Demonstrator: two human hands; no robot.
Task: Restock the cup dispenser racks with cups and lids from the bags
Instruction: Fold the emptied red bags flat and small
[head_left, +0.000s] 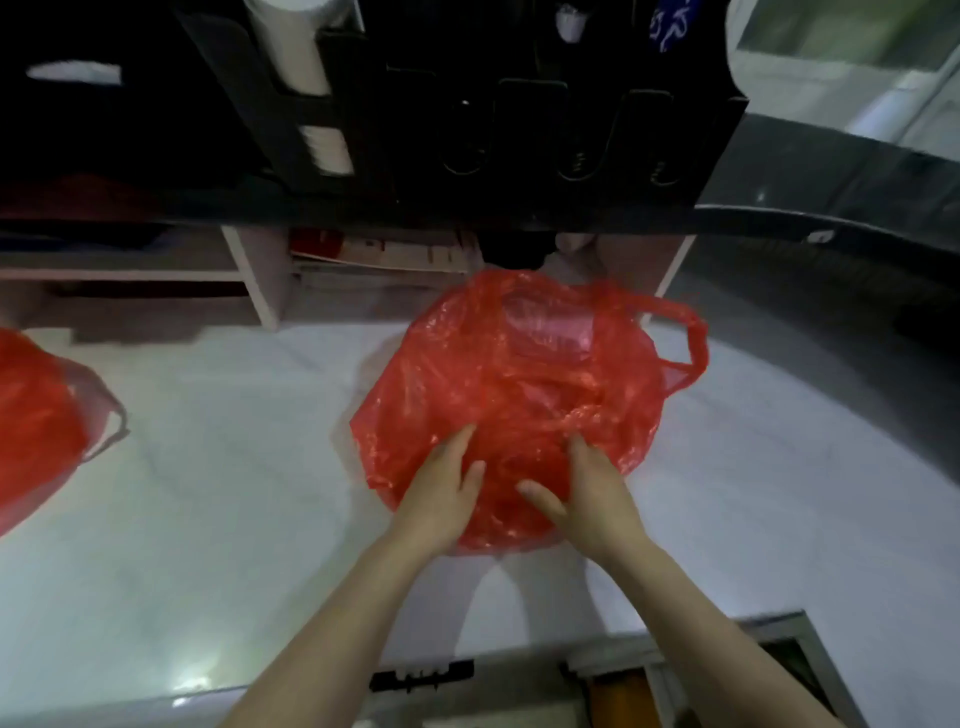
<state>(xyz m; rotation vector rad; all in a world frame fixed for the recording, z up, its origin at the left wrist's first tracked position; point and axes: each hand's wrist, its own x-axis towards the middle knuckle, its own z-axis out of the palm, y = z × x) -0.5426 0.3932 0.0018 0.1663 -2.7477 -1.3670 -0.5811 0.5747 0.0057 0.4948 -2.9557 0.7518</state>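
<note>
A red plastic bag (524, 374) sits on the white counter (234, 493) in the middle of the view, its handle loop sticking out to the right. My left hand (441, 493) lies flat on the bag's near left side with straight fingers. My right hand (587, 493) rests on its near right side, fingers extended into the crumpled plastic. The bag's contents are hidden. Above, a black cup dispenser rack (467, 104) holds a white cup stack (296, 47) in its left column, with more white cups (327, 150) below; the columns to the right look dark.
A second red bag (36, 415) lies at the counter's left edge. Under the rack runs a white shelf unit (249, 275) with boxes and red items. A black curved surface (857, 218) sits to the right. The counter's front edge lies near my forearms.
</note>
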